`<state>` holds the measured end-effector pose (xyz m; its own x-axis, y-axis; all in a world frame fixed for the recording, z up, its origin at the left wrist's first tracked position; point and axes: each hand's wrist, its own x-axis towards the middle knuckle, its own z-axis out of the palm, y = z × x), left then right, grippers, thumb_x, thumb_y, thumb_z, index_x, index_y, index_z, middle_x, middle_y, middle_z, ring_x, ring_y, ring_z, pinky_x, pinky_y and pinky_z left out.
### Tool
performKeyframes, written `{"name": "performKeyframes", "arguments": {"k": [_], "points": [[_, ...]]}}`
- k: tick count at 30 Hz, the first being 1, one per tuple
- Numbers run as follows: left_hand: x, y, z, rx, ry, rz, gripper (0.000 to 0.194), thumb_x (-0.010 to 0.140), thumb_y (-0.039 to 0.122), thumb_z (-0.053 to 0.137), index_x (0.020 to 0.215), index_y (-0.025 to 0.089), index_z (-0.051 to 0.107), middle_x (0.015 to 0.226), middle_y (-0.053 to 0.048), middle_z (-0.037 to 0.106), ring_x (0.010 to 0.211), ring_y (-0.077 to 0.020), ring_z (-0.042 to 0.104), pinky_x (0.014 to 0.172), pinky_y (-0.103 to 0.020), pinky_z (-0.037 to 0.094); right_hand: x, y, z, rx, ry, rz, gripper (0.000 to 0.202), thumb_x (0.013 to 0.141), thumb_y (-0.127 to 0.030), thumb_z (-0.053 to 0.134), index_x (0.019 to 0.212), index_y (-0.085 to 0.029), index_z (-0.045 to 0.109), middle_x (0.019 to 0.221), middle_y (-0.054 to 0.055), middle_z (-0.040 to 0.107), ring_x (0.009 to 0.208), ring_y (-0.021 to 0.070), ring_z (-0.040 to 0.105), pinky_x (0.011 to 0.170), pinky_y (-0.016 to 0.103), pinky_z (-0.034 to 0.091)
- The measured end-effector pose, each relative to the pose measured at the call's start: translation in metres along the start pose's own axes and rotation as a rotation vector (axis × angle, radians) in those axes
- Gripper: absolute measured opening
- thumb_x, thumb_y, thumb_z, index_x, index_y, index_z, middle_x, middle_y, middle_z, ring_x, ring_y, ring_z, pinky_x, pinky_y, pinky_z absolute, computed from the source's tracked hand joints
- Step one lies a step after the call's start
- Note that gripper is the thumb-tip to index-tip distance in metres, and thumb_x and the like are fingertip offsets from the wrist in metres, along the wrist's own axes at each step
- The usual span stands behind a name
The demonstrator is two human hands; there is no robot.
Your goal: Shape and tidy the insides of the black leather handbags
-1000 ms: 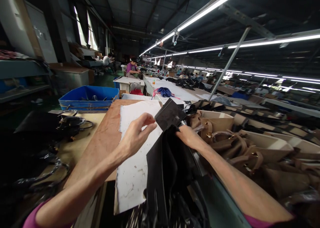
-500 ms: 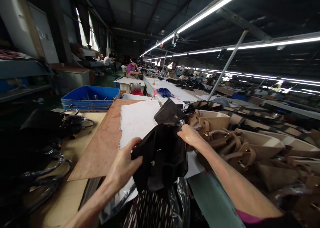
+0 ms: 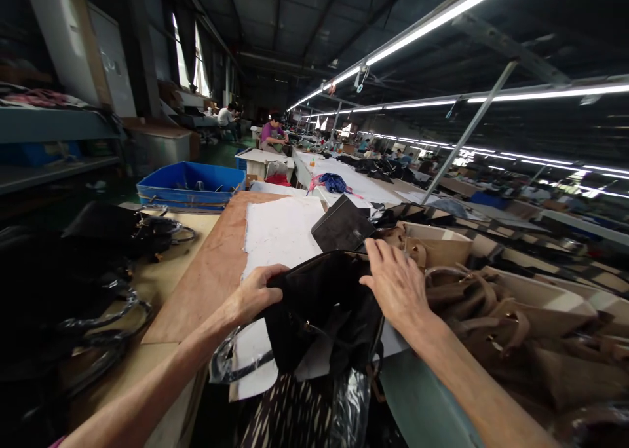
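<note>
My left hand (image 3: pixel 259 292): pinching the black bag (image 3: pixel 314 291) by its rim.
My right hand (image 3: pixel 397 283): half open at the rim; whether gripping, I cannot tell.

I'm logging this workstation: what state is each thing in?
Black handbag: mouth open.
Left hand: gripping the handbag's left rim.
Right hand: at its right rim, grip unclear.
Black strap: wrapped in clear plastic.
Blue bin: open-topped, items inside.
Tan handbags: several with open tops.
Overhead tube light: lit.
</note>
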<state>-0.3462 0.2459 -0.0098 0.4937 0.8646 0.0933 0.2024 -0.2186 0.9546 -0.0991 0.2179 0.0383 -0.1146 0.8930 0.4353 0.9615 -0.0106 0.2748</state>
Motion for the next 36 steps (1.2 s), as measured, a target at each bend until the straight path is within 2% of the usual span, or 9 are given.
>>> {"name": "performKeyframes", "arguments": {"k": [3,5,9,12,17,21,25,29,36], "points": [[-0.003,-0.008,0.003,-0.033,0.034,-0.010,0.047,0.057,0.010,0.042,0.101,0.013,0.058,0.081,0.000,0.062,0.077,-0.0163,0.054,0.065,-0.023,0.042,0.004,-0.019,-0.002,0.153,0.094,-0.473,0.056,0.071,-0.007,0.061,0.123,-0.021,0.044,0.127,0.008,0.047,0.119,0.0230,0.039,0.098,0.038,0.032],[-0.004,-0.010,0.005,-0.053,0.039,-0.006,0.045,0.057,0.010,0.042,0.098,0.013,0.059,0.079,0.000,0.061,0.074,-0.0155,0.053,0.063,-0.022,0.041,0.007,-0.030,-0.001,0.290,0.069,-0.574,0.054,0.071,-0.006,0.059,0.121,-0.022,0.045,0.125,0.005,0.048,0.115,0.0186,0.042,0.096,0.033,0.035],[-0.003,-0.009,0.007,-0.111,0.015,-0.016,0.042,0.056,0.010,0.043,0.095,0.013,0.060,0.071,0.002,0.057,0.065,-0.0123,0.049,0.055,-0.020,0.036,0.013,-0.040,0.003,0.396,0.048,-0.556,0.027,0.076,-0.009,0.057,0.100,-0.021,0.059,0.106,0.003,0.058,0.099,0.0164,0.050,0.087,0.031,0.040],[-0.003,-0.012,0.008,-0.173,0.005,-0.020,0.044,0.056,0.010,0.045,0.097,0.014,0.059,0.073,0.002,0.057,0.066,-0.0121,0.050,0.056,-0.020,0.036,0.013,-0.039,0.005,0.402,0.099,-0.492,0.012,0.080,-0.015,0.054,0.083,-0.020,0.064,0.098,0.003,0.059,0.091,0.0161,0.051,0.081,0.030,0.040],[-0.003,-0.017,0.006,-0.204,0.009,-0.014,0.040,0.057,0.009,0.045,0.094,0.015,0.058,0.073,0.002,0.057,0.066,-0.0115,0.050,0.056,-0.020,0.036,0.003,-0.036,0.004,0.457,0.169,-0.513,0.013,0.083,-0.015,0.051,0.082,-0.018,0.063,0.100,0.005,0.059,0.097,0.0176,0.048,0.083,0.030,0.035],[-0.002,-0.020,0.004,-0.194,0.023,-0.030,0.037,0.057,0.009,0.045,0.091,0.014,0.059,0.070,0.003,0.056,0.063,-0.0107,0.048,0.053,-0.020,0.034,-0.007,-0.035,0.002,0.450,0.045,-0.557,0.018,0.086,-0.019,0.047,0.077,-0.020,0.062,0.071,0.001,0.062,0.071,0.0136,0.051,0.070,0.026,0.033],[-0.001,-0.021,0.002,-0.213,-0.011,-0.037,0.038,0.058,0.008,0.045,0.092,0.014,0.059,0.072,0.002,0.056,0.065,-0.0107,0.048,0.054,-0.019,0.034,-0.005,-0.028,0.004,0.302,-0.049,-0.460,0.019,0.086,-0.030,0.049,0.072,-0.022,0.058,0.060,-0.002,0.059,0.060,0.0131,0.050,0.059,0.024,0.028],[0.003,-0.019,0.001,-0.221,-0.052,-0.040,0.039,0.060,0.009,0.049,0.097,0.014,0.058,0.075,0.001,0.057,0.066,-0.0114,0.049,0.056,-0.020,0.037,0.003,-0.024,0.009,0.128,-0.003,-0.481,0.021,0.088,-0.028,0.046,0.070,-0.021,0.055,0.060,-0.002,0.060,0.056,0.0128,0.053,0.055,0.027,0.021],[0.007,-0.015,0.004,-0.118,-0.007,0.029,0.037,0.074,0.038,0.059,0.102,0.014,0.059,0.086,-0.002,0.062,0.076,-0.0162,0.054,0.063,-0.022,0.041,0.013,-0.028,0.016,0.159,0.016,-0.314,0.021,0.085,-0.034,0.050,0.069,-0.021,0.054,0.065,-0.003,0.064,0.059,0.0131,0.057,0.051,0.027,0.017]]}}
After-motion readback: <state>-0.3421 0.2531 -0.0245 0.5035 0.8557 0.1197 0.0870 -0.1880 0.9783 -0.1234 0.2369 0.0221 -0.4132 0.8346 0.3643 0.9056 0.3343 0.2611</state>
